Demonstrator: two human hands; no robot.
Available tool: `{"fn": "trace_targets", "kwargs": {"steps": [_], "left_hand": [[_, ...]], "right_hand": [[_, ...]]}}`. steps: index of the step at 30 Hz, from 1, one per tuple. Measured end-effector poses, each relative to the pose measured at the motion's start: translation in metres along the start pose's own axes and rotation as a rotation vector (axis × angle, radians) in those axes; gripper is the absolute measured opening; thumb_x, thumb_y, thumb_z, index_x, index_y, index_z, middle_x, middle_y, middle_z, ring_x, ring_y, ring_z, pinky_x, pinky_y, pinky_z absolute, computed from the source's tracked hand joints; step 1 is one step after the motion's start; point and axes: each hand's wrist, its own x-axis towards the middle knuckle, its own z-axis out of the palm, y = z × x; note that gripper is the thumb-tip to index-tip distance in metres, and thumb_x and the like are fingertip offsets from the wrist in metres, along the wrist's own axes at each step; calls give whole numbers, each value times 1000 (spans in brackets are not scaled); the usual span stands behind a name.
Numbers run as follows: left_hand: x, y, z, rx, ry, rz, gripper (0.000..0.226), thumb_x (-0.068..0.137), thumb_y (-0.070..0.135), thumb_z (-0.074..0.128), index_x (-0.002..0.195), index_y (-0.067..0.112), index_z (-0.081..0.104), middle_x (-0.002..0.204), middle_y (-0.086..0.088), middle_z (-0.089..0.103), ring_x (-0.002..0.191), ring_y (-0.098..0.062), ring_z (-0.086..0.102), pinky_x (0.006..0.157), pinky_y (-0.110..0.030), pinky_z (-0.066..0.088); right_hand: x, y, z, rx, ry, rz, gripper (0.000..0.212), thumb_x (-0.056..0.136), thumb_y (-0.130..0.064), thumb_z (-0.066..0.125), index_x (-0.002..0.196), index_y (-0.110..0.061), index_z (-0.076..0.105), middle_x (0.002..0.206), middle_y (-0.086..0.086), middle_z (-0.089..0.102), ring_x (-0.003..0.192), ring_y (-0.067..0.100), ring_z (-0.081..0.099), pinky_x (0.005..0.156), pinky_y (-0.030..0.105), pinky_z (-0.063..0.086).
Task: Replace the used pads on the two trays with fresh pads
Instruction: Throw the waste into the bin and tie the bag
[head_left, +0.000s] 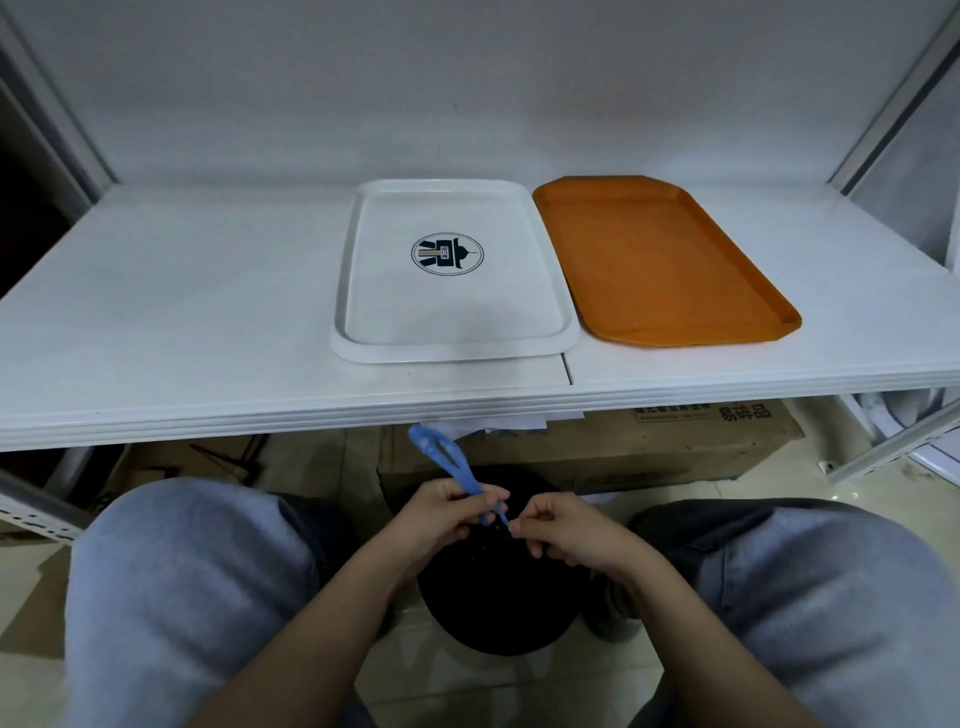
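A white tray (455, 353) with a round dark logo lies on the white shelf, and an orange tray (660, 260) lies right beside it; both trays are bare. Below the shelf edge, between my knees, sits a black bag (493, 597). My left hand (447, 514) pinches the bag's blue drawstring (441, 454), whose loop sticks up toward the shelf. My right hand (566, 530) pinches the bag's top at the same knot, fingertips almost touching the left hand. No pads are visible.
The white shelf (182, 312) spans the view with its front edge just above my hands. A cardboard box (649, 447) with some paper scraps on it stands on the tiled floor under the shelf. Metal frame posts (893, 104) rise at the right and left.
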Motion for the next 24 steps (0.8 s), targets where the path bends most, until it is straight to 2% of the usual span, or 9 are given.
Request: {"fn": "trace_targets", "kwargs": {"steps": [4,7,10,12,15,18,20,22,24], "left_hand": [[3,1,2,110,25,60,10,84,6,69,86,16,69,79,1,68,72,-10,60,65,-18,45],[4,1,2,107,41,100,14,82,-1,68,85,12,63,84,-3,67,78,-10,64,66,-13,49],[3,4,-1,194,-4,157,15,82,0,69,81,12,61,85,-2,67,80,-6,66,74,-17,49],[2,5,-3,265,-35,222,14,81,0,70,75,7,60,85,-6,67,80,-7,67,75,-18,50],[1,5,-4,323,-37,283,21,81,-3,69,69,8,55,86,-13,63,88,-21,65,81,-28,54],[3,1,-8,369,-19,315,25,81,-4,69,74,14,51,83,-5,60,85,-21,61,80,-30,50],[2,0,-10,460,-1,358,26,82,-3,68,77,15,51,84,-3,60,84,-17,60,78,-28,50],[4,-4,-11,604,46,462,26,83,-4,66,77,16,51,83,0,60,82,-15,59,76,-25,50],[6,-5,-8,711,146,522,31,86,-10,57,70,15,52,77,0,58,78,-17,55,72,-22,48]], "right_hand": [[3,7,2,-39,-36,36,14,91,-31,60,81,-21,58,64,-7,60,51,2,47,46,16,33],[6,7,3,10,-38,15,17,93,-28,57,78,-20,58,67,-6,62,62,6,55,56,18,39],[14,8,7,90,230,-124,23,96,-17,51,74,-17,57,76,-2,60,72,9,55,65,11,41],[20,9,12,-12,369,-229,15,93,-10,55,84,-20,61,90,-3,59,83,6,56,72,5,41],[31,13,19,-239,281,-288,20,88,-2,59,103,-11,68,98,-3,55,93,9,55,79,7,39],[31,12,18,-141,167,-248,20,91,-8,57,104,-19,67,105,-1,60,100,11,57,83,10,42],[30,13,18,-55,144,-220,13,93,-15,58,99,-21,67,106,0,64,102,11,59,89,19,45],[31,16,18,-46,177,-198,10,93,-20,59,94,-19,69,99,-2,67,96,9,61,85,20,46],[33,15,20,-62,238,-196,11,93,-22,59,86,-20,68,87,-8,65,83,0,59,73,12,43]]}}
